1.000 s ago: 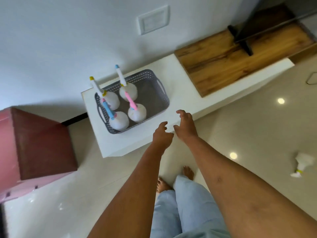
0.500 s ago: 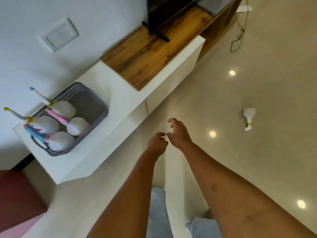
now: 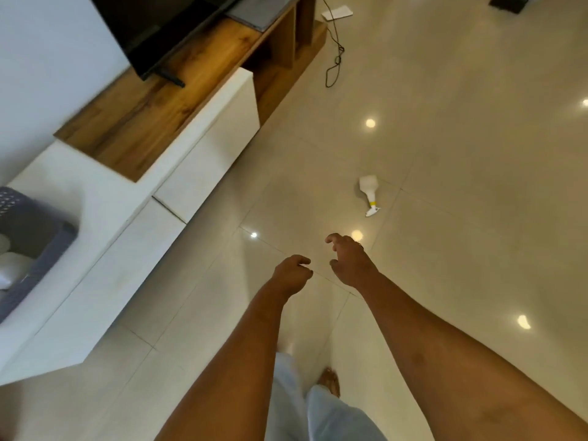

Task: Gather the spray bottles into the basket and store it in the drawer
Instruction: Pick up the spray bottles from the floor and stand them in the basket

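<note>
Left grip (image 3: pixel 291 274) and right grip (image 3: pixel 350 265) extended forward, loosely curled.

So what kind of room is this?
Probably a living room in a home: a black flat television stands on a low white cabinet with a brown wooden top, beside a glossy cream tiled floor where a white plastic spray bottle lies on its side.

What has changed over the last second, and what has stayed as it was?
The person has turned right, away from the basket, now at the view's left edge, toward the spray bottle lying on the floor, now ahead of the left hand and right hand. Nothing was taken hold of or let go: both stay empty, loosely curled. The bottle lies where it did.
</note>
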